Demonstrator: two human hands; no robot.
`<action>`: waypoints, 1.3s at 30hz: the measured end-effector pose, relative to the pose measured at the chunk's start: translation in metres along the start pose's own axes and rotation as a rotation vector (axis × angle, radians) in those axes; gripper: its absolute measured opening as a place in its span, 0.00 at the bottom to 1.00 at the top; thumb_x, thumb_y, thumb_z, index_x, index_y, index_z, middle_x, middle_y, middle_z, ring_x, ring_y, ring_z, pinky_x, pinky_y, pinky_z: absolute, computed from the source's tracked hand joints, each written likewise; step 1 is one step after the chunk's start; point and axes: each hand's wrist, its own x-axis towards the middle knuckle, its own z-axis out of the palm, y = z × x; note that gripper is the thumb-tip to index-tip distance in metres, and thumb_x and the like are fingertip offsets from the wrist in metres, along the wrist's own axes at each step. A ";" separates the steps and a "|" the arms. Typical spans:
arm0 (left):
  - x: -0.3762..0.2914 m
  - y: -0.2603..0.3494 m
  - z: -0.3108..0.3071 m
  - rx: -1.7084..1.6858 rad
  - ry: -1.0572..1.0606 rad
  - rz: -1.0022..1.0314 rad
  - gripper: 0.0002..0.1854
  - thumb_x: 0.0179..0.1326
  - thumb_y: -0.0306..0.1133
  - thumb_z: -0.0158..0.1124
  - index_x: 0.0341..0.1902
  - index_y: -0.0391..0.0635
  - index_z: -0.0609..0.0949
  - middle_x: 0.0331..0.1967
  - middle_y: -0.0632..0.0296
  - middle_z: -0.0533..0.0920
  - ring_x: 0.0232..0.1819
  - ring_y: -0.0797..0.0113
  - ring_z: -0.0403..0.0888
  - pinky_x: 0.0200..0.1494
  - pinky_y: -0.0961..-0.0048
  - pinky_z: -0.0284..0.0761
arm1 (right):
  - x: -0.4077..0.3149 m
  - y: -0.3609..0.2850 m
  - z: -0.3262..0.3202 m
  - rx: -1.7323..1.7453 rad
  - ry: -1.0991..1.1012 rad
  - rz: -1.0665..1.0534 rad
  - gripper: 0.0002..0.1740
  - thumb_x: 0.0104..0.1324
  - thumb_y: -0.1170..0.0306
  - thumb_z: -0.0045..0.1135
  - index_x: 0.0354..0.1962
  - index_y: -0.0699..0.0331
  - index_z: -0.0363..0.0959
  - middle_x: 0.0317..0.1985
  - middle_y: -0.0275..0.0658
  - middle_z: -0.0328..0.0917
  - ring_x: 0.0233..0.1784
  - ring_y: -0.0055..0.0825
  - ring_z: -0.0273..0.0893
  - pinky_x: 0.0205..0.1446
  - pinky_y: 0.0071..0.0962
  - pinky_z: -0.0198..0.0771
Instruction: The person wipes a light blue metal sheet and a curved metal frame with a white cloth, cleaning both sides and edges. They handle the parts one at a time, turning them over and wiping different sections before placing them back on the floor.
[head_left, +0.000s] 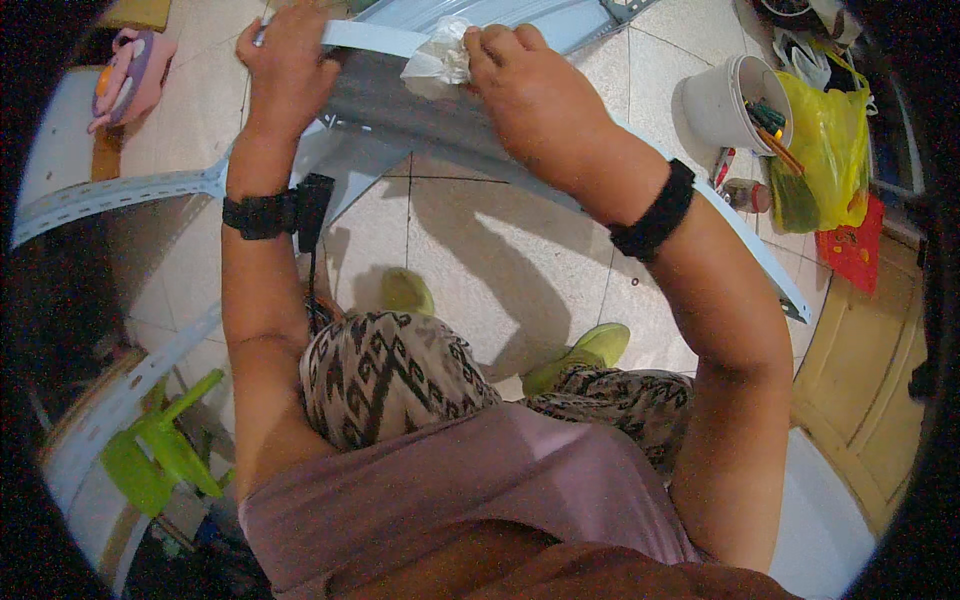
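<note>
At the upper left, my left hand grips the pale blue edge of a metal panel, which looks like part of a shelf. My right hand pinches a crumpled white tissue or cloth against that same edge, to the right of my left hand. Slotted pale blue metal uprights run off to the left, and another long blue metal edge passes under my right forearm. The fingertips of my left hand are partly hidden behind the edge.
At the right stand a white bucket with tools, a yellow plastic bag, a small jar and a red packet. A pink bag lies upper left, a green plastic stool lower left. A wooden door is at right.
</note>
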 end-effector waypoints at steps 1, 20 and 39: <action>0.003 0.012 -0.004 -0.020 0.042 0.079 0.42 0.41 0.23 0.64 0.67 0.51 0.66 0.58 0.59 0.76 0.61 0.57 0.71 0.63 0.54 0.56 | -0.004 0.002 -0.003 0.009 0.021 -0.005 0.21 0.60 0.75 0.49 0.52 0.72 0.66 0.50 0.49 0.71 0.50 0.45 0.70 0.54 0.36 0.71; -0.001 0.110 -0.003 -0.321 0.184 0.372 0.20 0.54 0.31 0.56 0.53 0.48 0.79 0.47 0.61 0.82 0.48 0.64 0.80 0.53 0.64 0.69 | -0.224 0.075 -0.065 -0.049 -0.277 0.586 0.24 0.52 0.87 0.56 0.49 0.67 0.68 0.39 0.56 0.76 0.44 0.56 0.75 0.44 0.41 0.70; -0.023 0.075 -0.001 -0.113 0.147 0.237 0.22 0.56 0.24 0.53 0.56 0.43 0.77 0.55 0.57 0.80 0.56 0.63 0.78 0.56 0.65 0.70 | -0.223 0.083 -0.058 -0.076 -0.135 0.486 0.14 0.59 0.84 0.45 0.42 0.67 0.70 0.31 0.54 0.76 0.35 0.54 0.77 0.36 0.45 0.71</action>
